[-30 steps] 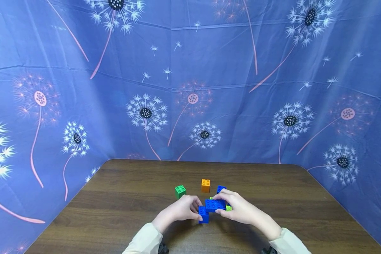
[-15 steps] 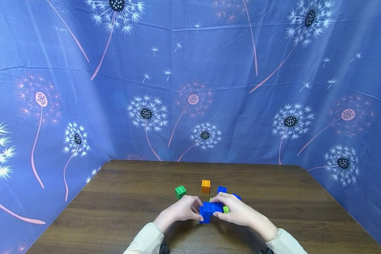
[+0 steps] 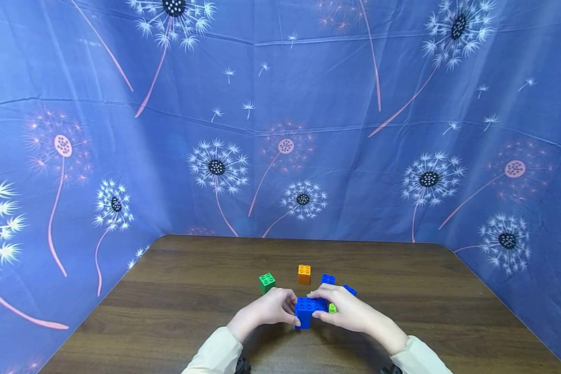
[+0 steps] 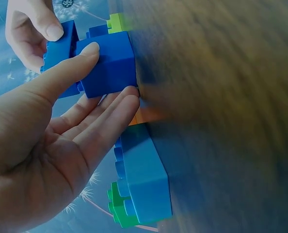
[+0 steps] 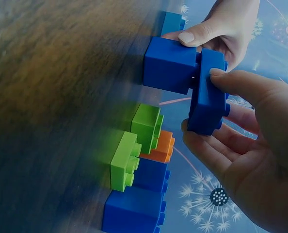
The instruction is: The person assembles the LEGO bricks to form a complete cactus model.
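My left hand (image 3: 270, 307) pinches a tall blue toy building brick (image 4: 110, 63) between thumb and fingers, low at the tabletop. A longer, flatter blue brick (image 5: 208, 94) lies across its studs, gripped by my right hand (image 3: 348, 310) with the thumb on the near side and fingers on the far side. In the right wrist view a narrow gap with studs shows between the two bricks. The flat brick's free end reaches out to the right, beyond the tall one. In the head view my right fingers cover part of it.
On the wooden table (image 3: 205, 270) stand a green brick (image 3: 267, 282), an orange brick (image 3: 304, 275) and blue bricks (image 3: 328, 279) (image 5: 132, 208) behind the hands. Lime green bricks (image 5: 146, 124) (image 5: 122, 160) are near my right hand. A light blue brick (image 4: 146, 170) stands beside my left hand.
My right hand has brought the flat blue brick left and down, onto the top of the tall blue brick. My left hand has stayed nearly still, holding the tall brick.
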`<state>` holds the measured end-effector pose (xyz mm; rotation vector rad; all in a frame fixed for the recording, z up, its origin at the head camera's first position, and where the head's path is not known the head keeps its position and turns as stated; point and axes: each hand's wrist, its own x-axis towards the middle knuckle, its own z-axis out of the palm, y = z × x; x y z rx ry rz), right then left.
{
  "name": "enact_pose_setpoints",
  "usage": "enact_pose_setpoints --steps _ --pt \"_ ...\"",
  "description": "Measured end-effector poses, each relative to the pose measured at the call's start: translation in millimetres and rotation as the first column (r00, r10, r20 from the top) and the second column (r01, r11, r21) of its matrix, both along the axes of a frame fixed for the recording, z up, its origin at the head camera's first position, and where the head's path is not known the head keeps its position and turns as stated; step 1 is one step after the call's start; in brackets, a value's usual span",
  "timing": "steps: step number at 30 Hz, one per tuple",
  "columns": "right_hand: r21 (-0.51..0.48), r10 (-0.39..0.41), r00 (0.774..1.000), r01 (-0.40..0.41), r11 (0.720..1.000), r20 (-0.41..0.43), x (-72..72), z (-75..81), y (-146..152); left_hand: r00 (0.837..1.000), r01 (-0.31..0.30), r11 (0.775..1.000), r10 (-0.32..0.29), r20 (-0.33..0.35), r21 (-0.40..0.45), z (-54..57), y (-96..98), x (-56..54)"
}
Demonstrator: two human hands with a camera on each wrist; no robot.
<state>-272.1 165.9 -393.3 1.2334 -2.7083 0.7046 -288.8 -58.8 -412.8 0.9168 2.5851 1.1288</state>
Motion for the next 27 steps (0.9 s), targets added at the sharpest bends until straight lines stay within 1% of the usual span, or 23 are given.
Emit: enact_pose_setpoints --steps 3,8,13,20,27 --pt "0.003 0.005 1.000 -0.005 1.000 0.013 -0.4 0.5 -0.3 1.000 -0.010 1.000 0.010 0.011 -0.008 0.2 -0.3 -0.2" --pt "0.011 -0.003 1.000 0.003 1.000 0.028 -0.8 0.7 -1.4 1.000 -0.004 1.000 0.004 0.006 -0.006 1.1 0.5 1.1" --pt "0.027 -0.017 0.999 0.017 0.999 0.029 -0.7 1.0 -3.2 1.000 -0.003 1.000 0.003 0.001 -0.012 1.2 0.7 1.4" --pt "0.023 -0.016 0.999 0.015 1.000 0.034 -0.1 2.1 -3.5 1.000 -0.005 1.000 0.005 0.018 -0.029 0.0 0.4 0.3" --pt "0.010 -0.005 1.000 0.005 1.000 0.018 -0.2 3.5 -4.3 1.000 -0.008 0.999 0.007 -0.003 -0.046 0.5 0.6 0.5"
